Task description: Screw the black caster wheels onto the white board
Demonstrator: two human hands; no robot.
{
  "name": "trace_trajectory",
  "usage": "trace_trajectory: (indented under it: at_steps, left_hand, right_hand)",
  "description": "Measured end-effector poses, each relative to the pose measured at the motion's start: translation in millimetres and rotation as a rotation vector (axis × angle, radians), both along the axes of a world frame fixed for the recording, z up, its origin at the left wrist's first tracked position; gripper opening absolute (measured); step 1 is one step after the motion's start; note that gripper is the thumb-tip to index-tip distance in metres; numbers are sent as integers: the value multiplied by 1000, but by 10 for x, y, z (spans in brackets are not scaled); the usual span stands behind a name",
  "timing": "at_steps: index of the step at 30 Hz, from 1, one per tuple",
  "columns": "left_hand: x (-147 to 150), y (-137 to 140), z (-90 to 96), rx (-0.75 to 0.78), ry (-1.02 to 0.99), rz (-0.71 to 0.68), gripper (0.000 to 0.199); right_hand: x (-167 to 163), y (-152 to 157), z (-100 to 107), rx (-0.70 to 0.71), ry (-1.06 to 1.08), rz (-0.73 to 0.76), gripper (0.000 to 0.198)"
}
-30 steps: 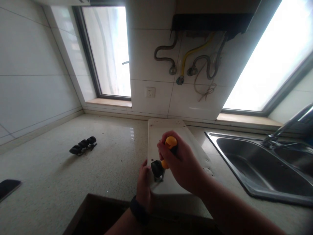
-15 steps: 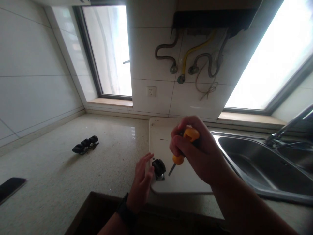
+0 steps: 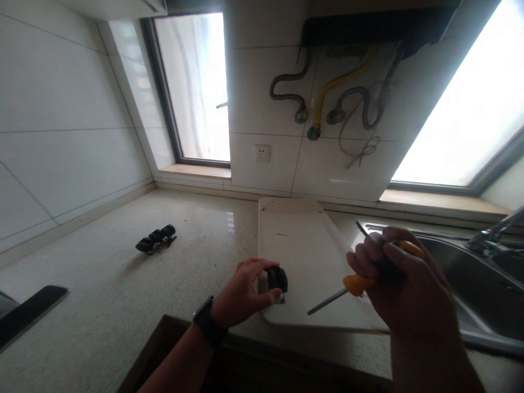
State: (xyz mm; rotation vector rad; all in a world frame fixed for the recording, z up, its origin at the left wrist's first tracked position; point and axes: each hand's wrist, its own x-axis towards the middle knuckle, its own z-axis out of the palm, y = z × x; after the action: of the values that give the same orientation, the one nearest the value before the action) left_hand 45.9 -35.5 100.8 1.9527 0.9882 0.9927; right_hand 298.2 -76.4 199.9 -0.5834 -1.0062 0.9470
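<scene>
Slantwise, the right hand (image 3: 413,286) grips a screwdriver (image 3: 355,285) pointing down-left, left hand (image 3: 241,293) pinching a caster (image 3: 278,279).

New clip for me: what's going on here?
A person's left hand grips a black caster at the near-left corner of a white panel on the counter. Their right hand holds a yellow-handled screwdriver, its tip clear of the caster. More black casters lie to the left; the sink is on the right.
</scene>
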Motion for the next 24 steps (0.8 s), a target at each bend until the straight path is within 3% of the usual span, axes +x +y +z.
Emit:
trace_trajectory:
  at_steps: [7,24]
  left_hand:
    - [-40,78,56,99,21,-32,52]
    - [5,195,-19,14,-62,-94,52]
  right_hand:
    - [107,65,-182,-123,82,9,7]
    - [193,119,-307,-247,274,10,14]
